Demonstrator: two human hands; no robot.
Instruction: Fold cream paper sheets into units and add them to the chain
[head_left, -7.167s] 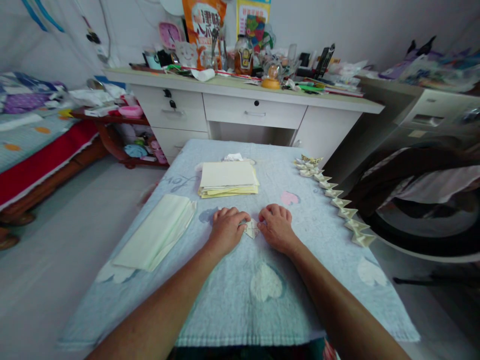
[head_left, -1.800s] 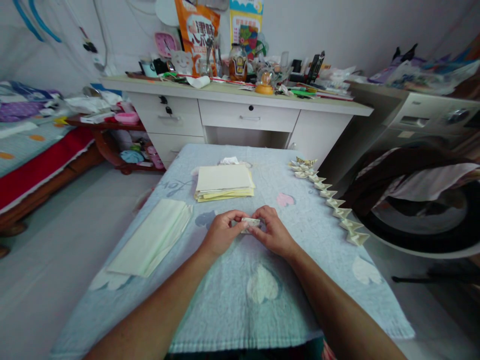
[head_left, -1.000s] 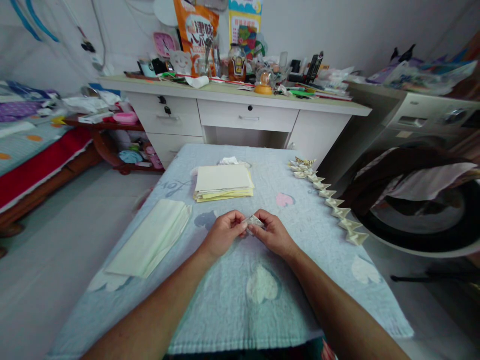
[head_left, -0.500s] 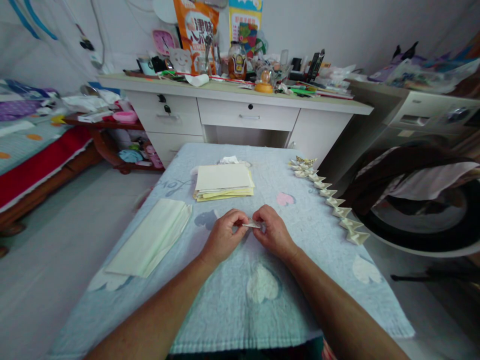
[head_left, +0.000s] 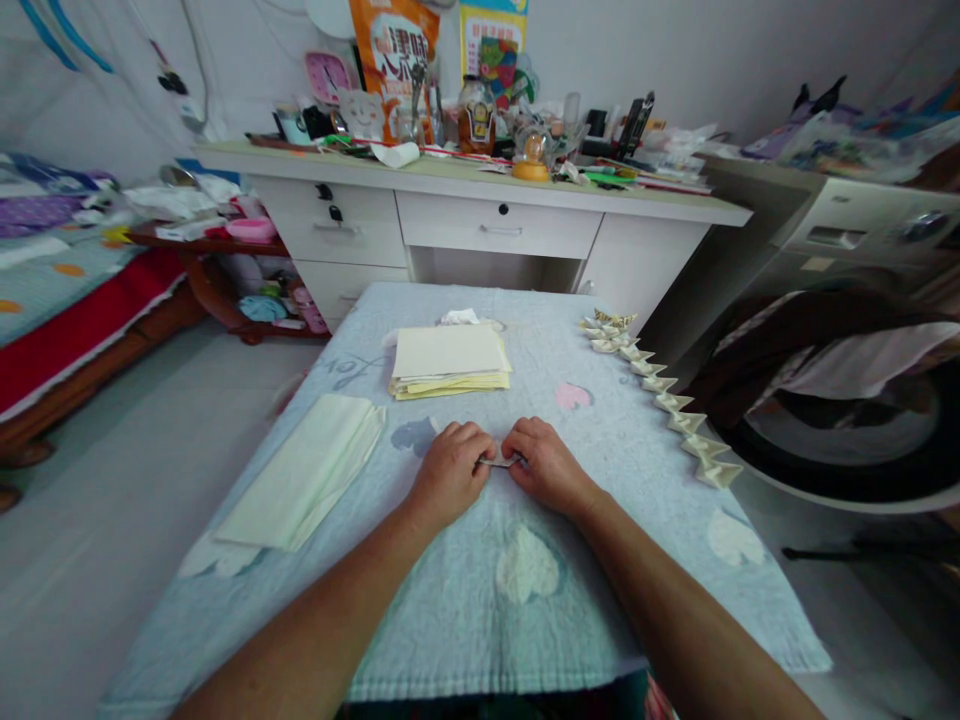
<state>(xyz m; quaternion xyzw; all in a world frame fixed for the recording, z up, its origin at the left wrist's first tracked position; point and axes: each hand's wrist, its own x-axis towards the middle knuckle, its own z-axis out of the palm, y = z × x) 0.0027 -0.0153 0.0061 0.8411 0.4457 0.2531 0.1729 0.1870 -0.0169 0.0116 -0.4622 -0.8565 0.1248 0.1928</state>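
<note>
Both hands meet over the middle of the cloth-covered table (head_left: 420,630). My left hand (head_left: 454,468) pinches one end of a small folded piece of paper (head_left: 499,460). The other end is gripped by my right hand (head_left: 546,462), its fingers curled in. Most of the paper is hidden by the fingers. Beyond the hands lies a stack of cream and yellow paper sheets (head_left: 450,355). To the left rests a pile of pale green paper (head_left: 304,475). A row of folded paper pieces (head_left: 671,403), boat-like with pointed tips, runs along the right side.
A crumpled white tissue (head_left: 459,317) lies behind the stack. Past the table stands a white desk (head_left: 499,215) crowded with a jar (head_left: 476,115), an orange snack bag (head_left: 395,65) and other items. A washing machine (head_left: 862,300) is at the right, a bed (head_left: 75,300) at the left.
Both hands have lowered slightly toward the cloth and their fingers have curled further over the paper, with the backs of the hands now turned up. The stacks and the row look unchanged.
</note>
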